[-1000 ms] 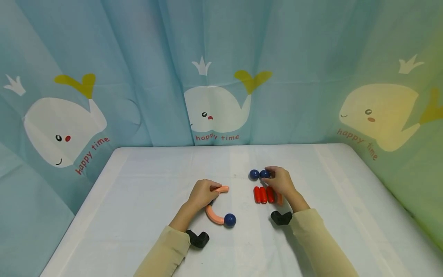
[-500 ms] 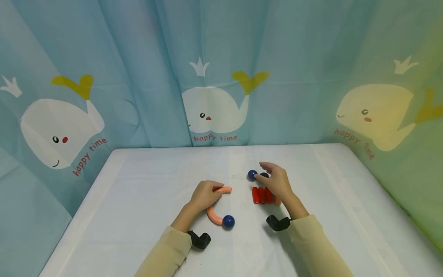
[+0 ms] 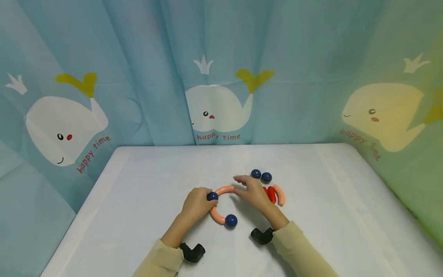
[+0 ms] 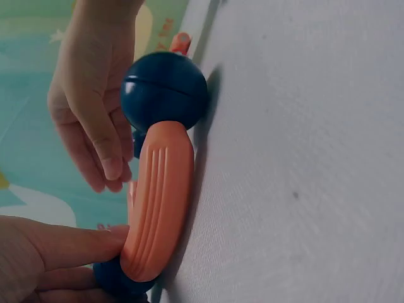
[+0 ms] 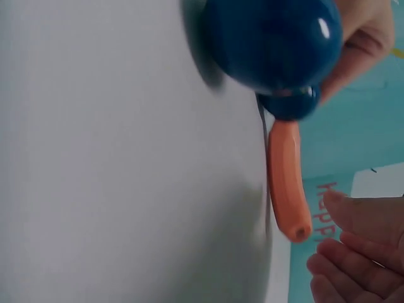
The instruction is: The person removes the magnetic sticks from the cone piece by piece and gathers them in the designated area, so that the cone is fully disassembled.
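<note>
My left hand [image 3: 196, 203] holds a blue ball [image 3: 212, 196] between thumb and fingers. An orange curved rod [image 3: 225, 189] runs from that ball toward the right, its free end pointing at my right hand. From the same ball a second orange curved rod [image 4: 161, 202], ridged along its side, leads to another blue ball [image 4: 165, 88] nearer the body. Together they form a C shape low on the table. My right hand [image 3: 254, 194] is spread beside the first rod's free end, thumb and fingers apart; in the right wrist view nothing is gripped there.
Two loose blue balls [image 3: 266, 177] lie behind my right hand. Red rods [image 3: 271, 194], partly hidden by that hand, and a spare orange curved rod [image 3: 279, 195] lie to its right. A patterned curtain [image 3: 294, 107] stands behind the white table [image 3: 155, 169].
My right hand has moved left, away from the loose blue balls, to the curved rod's free end. My left hand has shifted from that rod back to the ball at the joint.
</note>
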`<state>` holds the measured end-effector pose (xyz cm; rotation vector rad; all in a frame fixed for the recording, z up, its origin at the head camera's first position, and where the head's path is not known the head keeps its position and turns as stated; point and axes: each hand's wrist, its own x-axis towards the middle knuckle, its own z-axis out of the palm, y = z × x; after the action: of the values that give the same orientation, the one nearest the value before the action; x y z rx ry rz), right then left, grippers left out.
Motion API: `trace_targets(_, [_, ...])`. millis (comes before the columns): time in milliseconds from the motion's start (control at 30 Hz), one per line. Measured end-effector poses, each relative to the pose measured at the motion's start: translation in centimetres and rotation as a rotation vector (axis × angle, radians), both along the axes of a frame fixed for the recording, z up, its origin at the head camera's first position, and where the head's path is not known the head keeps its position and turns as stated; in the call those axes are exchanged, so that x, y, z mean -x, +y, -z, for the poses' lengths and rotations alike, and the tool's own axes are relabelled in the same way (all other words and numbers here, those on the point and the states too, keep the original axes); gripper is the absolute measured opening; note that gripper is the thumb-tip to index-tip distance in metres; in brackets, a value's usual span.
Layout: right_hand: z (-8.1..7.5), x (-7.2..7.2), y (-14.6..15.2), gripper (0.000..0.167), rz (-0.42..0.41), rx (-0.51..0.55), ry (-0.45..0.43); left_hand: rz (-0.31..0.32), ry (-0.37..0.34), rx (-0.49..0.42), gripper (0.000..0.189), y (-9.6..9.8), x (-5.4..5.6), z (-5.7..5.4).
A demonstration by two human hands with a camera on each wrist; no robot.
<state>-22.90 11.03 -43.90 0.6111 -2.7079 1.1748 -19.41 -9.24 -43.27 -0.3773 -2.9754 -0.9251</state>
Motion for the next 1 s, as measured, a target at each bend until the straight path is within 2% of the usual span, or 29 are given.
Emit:
trace_targets(133, [0.1,-0.2,-0.6,0.036,-0.022,-0.005,-0.022,0.026,0.003,-0.026,0.037,0.2,0.4,0.1])
trace_targets(367, [0.3,-0.5,-0.6,0.036,0.002,-0.009,-0.085,0.05,-0.006,-0.035,0.039,0.6,1.0,0.2])
trace_targets(633, [0.7,-0.3,-0.7,0.025,-0.005,-0.045,-0.048,0.103,0.027,-0.05,0.037,0.9,1.1,0.2])
trace_targets(1000, [0.9,-0.1,-1.0,0.018,0.045,-0.07,-0.06,0.087,0.028,-0.039,0.037,1.1,0.9,0.3])
